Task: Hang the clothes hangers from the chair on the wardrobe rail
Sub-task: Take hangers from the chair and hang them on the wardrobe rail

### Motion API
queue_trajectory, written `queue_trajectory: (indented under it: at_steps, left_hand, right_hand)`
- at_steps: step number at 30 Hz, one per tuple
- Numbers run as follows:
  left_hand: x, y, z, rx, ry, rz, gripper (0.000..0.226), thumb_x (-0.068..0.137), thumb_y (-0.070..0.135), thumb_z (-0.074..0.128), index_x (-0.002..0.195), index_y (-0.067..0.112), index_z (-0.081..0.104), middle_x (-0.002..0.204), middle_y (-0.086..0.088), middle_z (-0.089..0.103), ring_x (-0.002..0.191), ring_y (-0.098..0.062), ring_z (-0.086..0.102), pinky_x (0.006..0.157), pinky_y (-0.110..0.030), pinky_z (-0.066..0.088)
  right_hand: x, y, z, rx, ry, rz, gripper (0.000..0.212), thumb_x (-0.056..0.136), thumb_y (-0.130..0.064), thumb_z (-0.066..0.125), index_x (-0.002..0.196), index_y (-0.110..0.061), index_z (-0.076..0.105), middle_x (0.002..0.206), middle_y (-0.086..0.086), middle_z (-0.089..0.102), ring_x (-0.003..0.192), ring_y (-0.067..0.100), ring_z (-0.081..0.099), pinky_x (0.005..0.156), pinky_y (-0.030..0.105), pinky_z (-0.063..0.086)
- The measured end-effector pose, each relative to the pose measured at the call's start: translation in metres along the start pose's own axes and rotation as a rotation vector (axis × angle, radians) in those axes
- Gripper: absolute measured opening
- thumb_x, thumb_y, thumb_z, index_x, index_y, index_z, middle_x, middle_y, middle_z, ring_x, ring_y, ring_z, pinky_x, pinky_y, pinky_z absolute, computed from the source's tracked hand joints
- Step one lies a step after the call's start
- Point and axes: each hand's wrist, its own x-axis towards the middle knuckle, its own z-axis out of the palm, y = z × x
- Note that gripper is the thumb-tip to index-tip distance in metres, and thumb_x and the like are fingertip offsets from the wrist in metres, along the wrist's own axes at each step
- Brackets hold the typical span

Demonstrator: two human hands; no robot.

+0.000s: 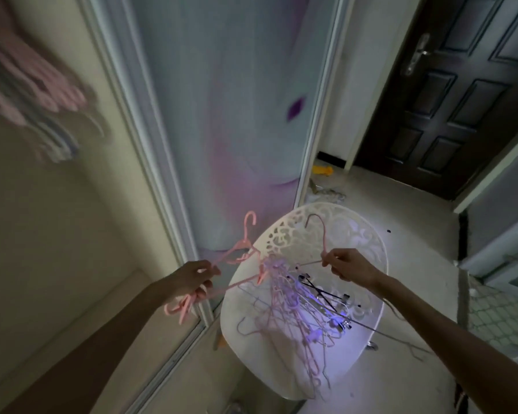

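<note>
A white plastic chair (243, 342) with a lace-pattern back stands below me, with a tangled pile of pink and purple hangers (293, 309) on its seat. My left hand (192, 279) grips pink hangers (237, 249) just left of the chair, one hook pointing up. My right hand (344, 264) pinches a thin pink hanger (320, 231) above the chair back. At the upper left, blurred pink and blue hangers (33, 94) hang inside the open wardrobe; the rail itself is not visible.
A sliding wardrobe door (237, 115) with a pale purple pattern stands straight ahead. A dark wooden door (461, 85) is at the upper right. A yellow object (322, 170) and bits of clutter lie on the floor behind the chair.
</note>
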Motion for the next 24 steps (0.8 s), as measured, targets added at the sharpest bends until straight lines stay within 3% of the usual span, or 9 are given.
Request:
queue_trajectory:
  at_steps: [5, 8, 13, 16, 20, 24]
  left_hand:
    - [-0.075, -0.021, -0.015, -0.036, 0.069, -0.075, 0.021, 0.096, 0.016, 0.049, 0.078, 0.011, 0.058, 0.064, 0.000, 0.055, 0.035, -0.004, 0.048, 0.040, -0.016, 0.042]
    - [-0.136, -0.047, -0.030, -0.138, 0.197, -0.144, 0.029, 0.095, 0.027, 0.050, 0.073, 0.010, 0.057, 0.056, 0.004, 0.055, 0.036, -0.006, 0.045, 0.040, -0.018, 0.040]
    - [-0.195, -0.066, -0.058, -0.256, 0.425, -0.167, 0.037, 0.096, 0.036, 0.046, 0.071, 0.013, 0.059, 0.070, -0.001, 0.058, 0.056, -0.014, 0.052, 0.060, -0.025, 0.047]
    - [-0.228, -0.079, -0.084, -0.365, 0.550, -0.149, 0.033, 0.097, 0.029, 0.046, 0.071, 0.014, 0.060, 0.067, -0.002, 0.057, 0.046, -0.010, 0.051, 0.055, -0.022, 0.045]
    - [-0.267, -0.093, -0.126, -0.443, 0.686, -0.148, 0.028, 0.096, 0.026, 0.045, 0.076, 0.016, 0.063, 0.065, 0.000, 0.060, 0.049, -0.011, 0.052, 0.053, -0.021, 0.045]
    - [-0.295, -0.094, -0.165, -0.563, 0.804, -0.110, 0.029, 0.097, 0.020, 0.044, 0.073, 0.012, 0.057, 0.065, 0.000, 0.057, 0.028, -0.002, 0.050, 0.041, -0.019, 0.047]
  right_hand:
    - [-0.023, -0.039, 0.030, -0.103, -0.043, -0.152, 0.034, 0.095, -0.026, 0.052, 0.063, -0.017, 0.060, 0.040, -0.009, 0.047, 0.040, 0.007, 0.039, 0.041, 0.010, 0.030]
    - [-0.047, -0.079, 0.066, -0.213, -0.145, -0.287, 0.034, 0.095, -0.019, 0.051, 0.062, -0.017, 0.058, 0.030, -0.011, 0.046, 0.030, 0.001, 0.041, 0.041, 0.009, 0.032]
    - [-0.058, -0.126, 0.115, -0.268, -0.278, -0.390, 0.029, 0.094, -0.019, 0.052, 0.067, -0.014, 0.060, 0.033, -0.006, 0.050, 0.028, 0.002, 0.040, 0.040, 0.017, 0.034]
    - [-0.068, -0.171, 0.148, -0.297, -0.362, -0.459, 0.028, 0.095, -0.020, 0.051, 0.069, -0.017, 0.061, 0.040, -0.006, 0.053, 0.034, 0.001, 0.045, 0.043, 0.016, 0.038]
    - [-0.085, -0.230, 0.193, -0.329, -0.373, -0.565, 0.031, 0.095, -0.023, 0.049, 0.068, -0.019, 0.062, 0.042, -0.006, 0.052, 0.039, 0.005, 0.046, 0.043, 0.016, 0.037]
    - [-0.094, -0.279, 0.236, -0.339, -0.342, -0.619, 0.031, 0.094, -0.028, 0.050, 0.070, -0.017, 0.065, 0.049, -0.002, 0.053, 0.038, 0.006, 0.044, 0.047, 0.021, 0.038]
